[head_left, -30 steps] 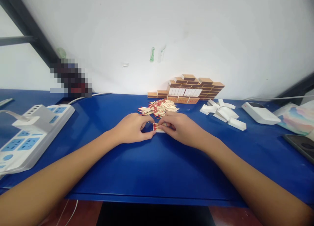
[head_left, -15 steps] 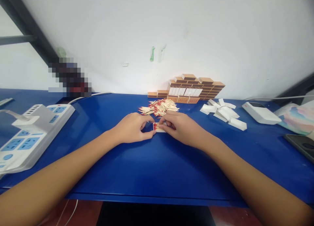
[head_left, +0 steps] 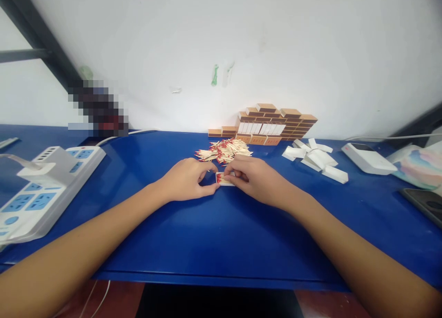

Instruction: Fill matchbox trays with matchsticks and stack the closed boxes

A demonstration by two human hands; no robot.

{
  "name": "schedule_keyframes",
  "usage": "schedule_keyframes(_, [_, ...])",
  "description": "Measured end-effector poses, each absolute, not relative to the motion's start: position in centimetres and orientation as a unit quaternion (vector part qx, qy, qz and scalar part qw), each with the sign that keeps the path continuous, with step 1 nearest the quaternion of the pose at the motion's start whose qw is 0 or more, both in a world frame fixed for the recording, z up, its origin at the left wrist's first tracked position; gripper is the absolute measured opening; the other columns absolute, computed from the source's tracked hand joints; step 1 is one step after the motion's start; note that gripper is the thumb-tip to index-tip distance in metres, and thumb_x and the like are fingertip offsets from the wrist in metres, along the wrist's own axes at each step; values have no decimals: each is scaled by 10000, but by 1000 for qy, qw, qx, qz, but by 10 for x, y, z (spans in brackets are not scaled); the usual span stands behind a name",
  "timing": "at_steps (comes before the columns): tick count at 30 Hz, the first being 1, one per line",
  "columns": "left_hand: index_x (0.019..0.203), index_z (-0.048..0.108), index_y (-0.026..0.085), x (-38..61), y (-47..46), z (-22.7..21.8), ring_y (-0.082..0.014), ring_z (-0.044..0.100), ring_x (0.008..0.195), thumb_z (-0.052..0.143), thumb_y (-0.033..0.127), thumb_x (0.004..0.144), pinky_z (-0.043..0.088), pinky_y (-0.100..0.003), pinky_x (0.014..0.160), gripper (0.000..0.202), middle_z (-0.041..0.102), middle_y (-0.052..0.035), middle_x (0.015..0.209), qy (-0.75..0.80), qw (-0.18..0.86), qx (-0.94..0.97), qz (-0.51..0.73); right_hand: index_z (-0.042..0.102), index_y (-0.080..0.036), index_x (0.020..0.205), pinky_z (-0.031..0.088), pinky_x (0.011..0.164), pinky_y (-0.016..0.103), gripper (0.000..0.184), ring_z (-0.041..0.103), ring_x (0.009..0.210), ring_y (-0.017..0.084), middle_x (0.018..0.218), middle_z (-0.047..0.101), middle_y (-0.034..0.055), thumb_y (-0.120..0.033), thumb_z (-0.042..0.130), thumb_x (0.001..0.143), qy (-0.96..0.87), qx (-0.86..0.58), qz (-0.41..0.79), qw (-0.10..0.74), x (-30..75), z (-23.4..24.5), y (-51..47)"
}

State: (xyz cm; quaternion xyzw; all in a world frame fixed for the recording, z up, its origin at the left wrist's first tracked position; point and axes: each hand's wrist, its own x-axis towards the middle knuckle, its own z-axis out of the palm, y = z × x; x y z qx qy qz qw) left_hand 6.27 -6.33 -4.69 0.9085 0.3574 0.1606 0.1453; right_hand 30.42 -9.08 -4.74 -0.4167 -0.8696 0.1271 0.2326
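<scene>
A small white matchbox tray lies on the blue table, with red-headed matches inside it. My left hand grips the tray's left end between thumb and forefinger. Over the tray's right part, my right hand is closed, its fingertips pinched down on the matches; its fingers hide much of the tray. Just behind both hands is a loose heap of matches, most with red heads toward the left.
Stacked matchboxes stand against the wall. Several white empty trays lie in a pile to the right, beside a white device and a dark phone. At left is a power strip with a plugged-in charger.
</scene>
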Motion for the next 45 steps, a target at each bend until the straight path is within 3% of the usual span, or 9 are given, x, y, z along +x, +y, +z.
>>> schedule_keyframes(9, [1082, 773, 189, 63, -64, -46, -107, 500, 525, 698, 419, 879, 316, -259, 562, 315, 567, 50, 598, 365, 151, 904, 163, 819, -214, 1013, 366, 649, 297, 185, 529, 716, 151, 810, 590, 29, -211, 635, 999, -889, -366, 121, 247, 305, -41, -96])
schedule_keyframes(27, [1061, 770, 188, 63, -64, -44, -109, 506, 523, 699, 373, 875, 327, -259, 565, 272, 559, 55, 577, 362, 155, 905, 162, 820, -220, 997, 380, 663, 301, 202, 523, 715, 149, 806, 579, 26, -206, 619, 994, -898, -350, 144, 226, 302, -31, -102])
schedule_keyframes(39, [1067, 757, 196, 58, -59, -44, -104, 472, 495, 692, 397, 886, 316, -266, 552, 278, 542, 63, 572, 360, 139, 907, 169, 779, -193, 900, 372, 650, 303, 177, 539, 706, 154, 806, 633, 39, -209, 615, 967, -882, -396, 89, 239, 312, -29, -92])
schedule_keyframes(45, [1089, 753, 205, 55, -57, -46, -104, 471, 483, 662, 434, 918, 319, -261, 541, 299, 531, 65, 563, 355, 130, 906, 190, 731, -195, 840, 371, 654, 325, 232, 552, 691, 181, 759, 651, 50, -285, 572, 983, -816, -514, -45, 260, 355, -7, -71])
